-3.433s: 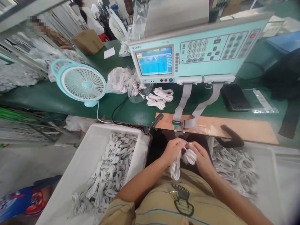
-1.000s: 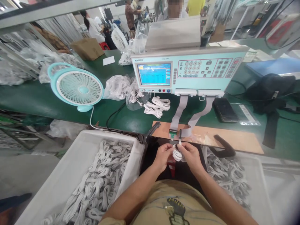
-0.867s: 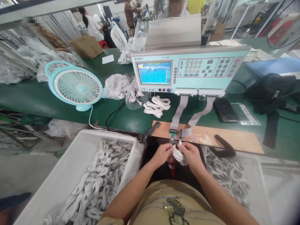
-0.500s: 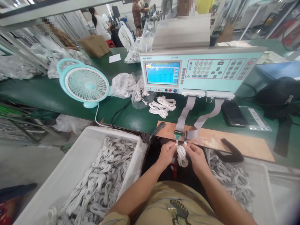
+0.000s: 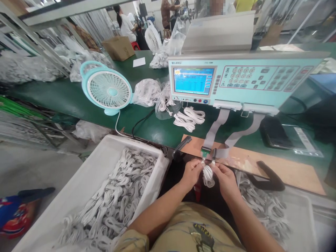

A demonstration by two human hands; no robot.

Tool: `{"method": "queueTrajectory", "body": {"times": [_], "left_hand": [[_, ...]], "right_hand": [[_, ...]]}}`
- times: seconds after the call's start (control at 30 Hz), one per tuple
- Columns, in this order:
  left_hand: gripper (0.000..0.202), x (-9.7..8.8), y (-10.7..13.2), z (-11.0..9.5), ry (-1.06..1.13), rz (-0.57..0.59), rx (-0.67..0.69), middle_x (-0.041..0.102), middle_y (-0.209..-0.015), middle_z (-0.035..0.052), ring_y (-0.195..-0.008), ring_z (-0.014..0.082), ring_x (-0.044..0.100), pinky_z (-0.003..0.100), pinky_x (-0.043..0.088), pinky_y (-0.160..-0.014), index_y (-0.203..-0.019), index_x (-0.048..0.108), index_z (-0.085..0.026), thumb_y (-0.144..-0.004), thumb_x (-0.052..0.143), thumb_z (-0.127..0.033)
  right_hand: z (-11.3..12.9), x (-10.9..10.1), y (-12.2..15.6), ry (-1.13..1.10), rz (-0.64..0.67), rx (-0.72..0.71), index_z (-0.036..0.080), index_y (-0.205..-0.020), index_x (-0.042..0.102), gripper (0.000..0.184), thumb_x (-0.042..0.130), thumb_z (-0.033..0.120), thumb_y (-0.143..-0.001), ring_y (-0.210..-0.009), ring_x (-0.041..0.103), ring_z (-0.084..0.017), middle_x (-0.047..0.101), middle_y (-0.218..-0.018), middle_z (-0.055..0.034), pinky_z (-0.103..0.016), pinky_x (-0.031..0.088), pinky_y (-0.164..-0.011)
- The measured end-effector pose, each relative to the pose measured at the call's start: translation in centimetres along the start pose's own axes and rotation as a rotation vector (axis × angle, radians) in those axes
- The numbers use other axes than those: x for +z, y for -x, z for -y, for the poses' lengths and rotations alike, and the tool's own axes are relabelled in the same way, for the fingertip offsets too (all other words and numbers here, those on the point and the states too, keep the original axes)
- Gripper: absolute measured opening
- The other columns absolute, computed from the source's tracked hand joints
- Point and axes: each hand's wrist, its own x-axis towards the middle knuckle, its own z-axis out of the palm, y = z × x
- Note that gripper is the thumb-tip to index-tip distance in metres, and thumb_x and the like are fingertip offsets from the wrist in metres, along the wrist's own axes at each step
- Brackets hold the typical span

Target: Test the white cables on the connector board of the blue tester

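Note:
A small coiled white cable (image 5: 208, 176) hangs between my two hands at the near edge of a wooden board (image 5: 286, 171). My left hand (image 5: 193, 172) pinches one end of it at a small green circuit board (image 5: 205, 153). My right hand (image 5: 223, 174) is closed on the other end, at a dark connector (image 5: 214, 154) beside the green board. Fingers cover most of both cable ends. Grey ribbon cables (image 5: 215, 127) run from these connectors up to a pale blue tester (image 5: 236, 78) with a lit screen (image 5: 192, 82).
A white bin (image 5: 86, 171) of coiled cables stands at my left; another bin (image 5: 299, 206) is at my right. Two clamps (image 5: 181, 147) hold the board. On the green table (image 5: 147, 131) are a fan (image 5: 109, 89), loose cable coils (image 5: 189, 117) and a dark phone (image 5: 275, 133).
The view has turned slightly left, so the tester and table appear farther right. Both hands keep their hold on the cable ends at the connectors.

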Motion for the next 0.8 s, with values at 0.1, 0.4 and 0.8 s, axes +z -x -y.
{"method": "queueTrajectory", "body": {"times": [0.1,0.4,0.8], "left_hand": [[0.036,-0.1,0.0,-0.2,-0.024,0.012,0.038,0.037,-0.057,-0.0024,-0.058,0.0101,0.035,0.022,0.032,-0.058,-0.049,0.042,-0.015,-0.077,0.053,-0.034],[0.033,0.2,0.1,0.1,0.066,-0.002,-0.018,0.046,-0.061,0.0006,-0.064,0.0126,0.043,0.024,0.038,-0.063,-0.055,0.053,-0.015,-0.076,0.055,-0.040],[0.030,1.1,0.2,-0.4,-0.052,-0.058,0.014,0.048,-0.056,0.0025,-0.058,0.0154,0.045,0.032,0.041,-0.060,-0.055,0.055,-0.018,-0.080,0.051,-0.036]], "right_hand": [[0.0,-0.1,0.0,0.020,0.005,-0.009,0.018,-0.065,0.061,0.024,0.070,0.039,-0.071,-0.058,0.051,-0.016,0.057,-0.061,-0.0001,-0.027,0.041,-0.060],[-0.2,-0.2,-0.1,0.053,0.019,-0.018,0.018,-0.072,0.064,0.023,0.068,0.041,-0.073,-0.063,0.053,-0.019,0.059,-0.065,-0.0021,-0.028,0.043,-0.062],[0.2,-0.1,0.0,0.163,-0.021,-0.065,0.019,-0.077,0.067,0.024,0.065,0.043,-0.074,-0.071,0.059,-0.023,0.066,-0.076,-0.0071,-0.034,0.047,-0.065]]}}
